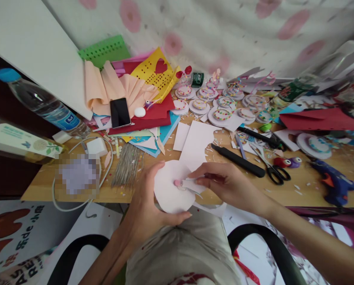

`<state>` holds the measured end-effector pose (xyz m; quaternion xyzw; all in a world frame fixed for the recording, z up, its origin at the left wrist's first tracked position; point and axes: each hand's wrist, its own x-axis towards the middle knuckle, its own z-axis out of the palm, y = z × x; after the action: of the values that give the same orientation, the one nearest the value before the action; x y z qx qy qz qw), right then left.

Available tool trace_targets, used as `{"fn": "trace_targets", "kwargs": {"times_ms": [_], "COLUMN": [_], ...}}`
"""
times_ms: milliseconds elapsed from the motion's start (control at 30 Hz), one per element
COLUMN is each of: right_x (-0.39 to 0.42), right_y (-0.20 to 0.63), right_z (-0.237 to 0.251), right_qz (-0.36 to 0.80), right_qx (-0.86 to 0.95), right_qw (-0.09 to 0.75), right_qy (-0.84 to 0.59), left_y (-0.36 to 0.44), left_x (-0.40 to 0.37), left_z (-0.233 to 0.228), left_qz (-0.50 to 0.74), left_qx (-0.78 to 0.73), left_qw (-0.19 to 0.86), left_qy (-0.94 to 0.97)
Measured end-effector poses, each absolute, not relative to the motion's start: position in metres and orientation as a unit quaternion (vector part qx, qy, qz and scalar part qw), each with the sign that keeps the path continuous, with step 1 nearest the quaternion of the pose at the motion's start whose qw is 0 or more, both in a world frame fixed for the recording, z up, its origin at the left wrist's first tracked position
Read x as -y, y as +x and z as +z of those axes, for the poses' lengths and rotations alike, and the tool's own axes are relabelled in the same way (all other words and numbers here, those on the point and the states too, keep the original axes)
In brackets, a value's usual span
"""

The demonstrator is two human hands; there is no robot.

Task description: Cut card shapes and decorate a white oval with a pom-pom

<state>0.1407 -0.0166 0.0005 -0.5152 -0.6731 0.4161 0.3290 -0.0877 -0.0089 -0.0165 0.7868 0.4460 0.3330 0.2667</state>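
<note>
My left hand (149,202) is closed around the edge of a round white paper disc (168,190), thumb at the near side and fingers at the far side. Over the disc, my right hand (218,182) pinches a narrow white paper strip (192,186). At the strip's end, near the disc's middle, is a small pink piece (177,183); I cannot tell whether it is fixed to the strip or the disc. A longer curl of white paper (214,209) hangs below my right hand.
Behind the hands lie cut white card (196,142), a black utility knife (239,160) and scissors (273,168). A blue glue gun (334,182) lies right. Several small paper hats with beads (223,114) stand at the back. Left are thin wires (126,164), a phone (120,113) and a bottle (46,105).
</note>
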Motion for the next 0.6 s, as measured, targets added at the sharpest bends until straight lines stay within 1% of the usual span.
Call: {"fn": "trace_targets", "kwargs": {"times_ms": [100,333,600], "right_x": [0.015,0.014,0.008], "right_y": [0.14,0.136,0.165], "right_z": [-0.008,-0.008,0.016], "right_qz": [0.429,0.53,0.502], "right_qx": [0.655,0.604,0.558], "right_qw": [0.332,0.354,0.413], "right_qy": [-0.527,-0.478,-0.515], "left_y": [-0.084,-0.077,-0.085], "left_x": [0.006,0.004,-0.004], "left_z": [-0.013,-0.017,-0.027], "left_qz": [0.328,0.313,0.317], "left_qx": [-0.429,-0.437,-0.459], "left_qw": [0.225,0.23,0.255], "left_qy": [0.811,0.811,0.79]}}
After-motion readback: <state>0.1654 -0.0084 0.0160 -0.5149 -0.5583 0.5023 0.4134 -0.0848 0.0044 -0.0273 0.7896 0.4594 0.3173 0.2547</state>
